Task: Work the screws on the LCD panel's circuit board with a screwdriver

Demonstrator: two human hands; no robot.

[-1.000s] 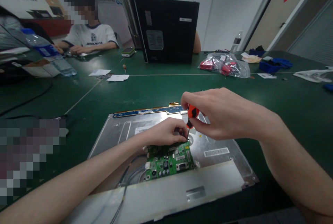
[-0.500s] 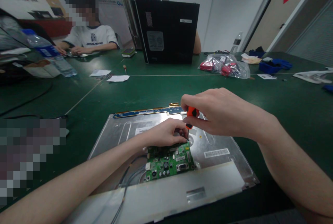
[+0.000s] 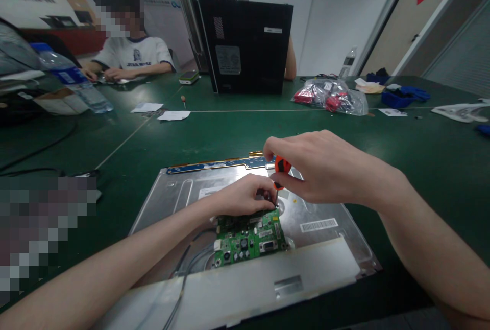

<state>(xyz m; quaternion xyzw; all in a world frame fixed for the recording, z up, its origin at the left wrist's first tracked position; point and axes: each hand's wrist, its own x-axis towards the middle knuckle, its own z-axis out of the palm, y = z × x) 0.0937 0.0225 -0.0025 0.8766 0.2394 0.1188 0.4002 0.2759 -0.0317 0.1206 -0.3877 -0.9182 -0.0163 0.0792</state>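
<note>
Right hand (image 3: 325,169) clamped on orange screwdriver (image 3: 282,166), tip down at circuit board (image 3: 250,240) 1 o'clock corner. Left hand (image 3: 243,196) fingers curled at its 12 o'clock edge, can't tell if pinching. Circuit board lies at 6 o'clock on metal panel (image 3: 325,212).

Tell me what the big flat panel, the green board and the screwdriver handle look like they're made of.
Panel: likely sheet metal, dull silver, with stamped ribs and reflections. Green board: seemingly resin laminate, a glossy green coat carrying soldered parts. Screwdriver handle: probably moulded plastic or rubber, smooth orange with black; the right hand covers most of it.
</note>
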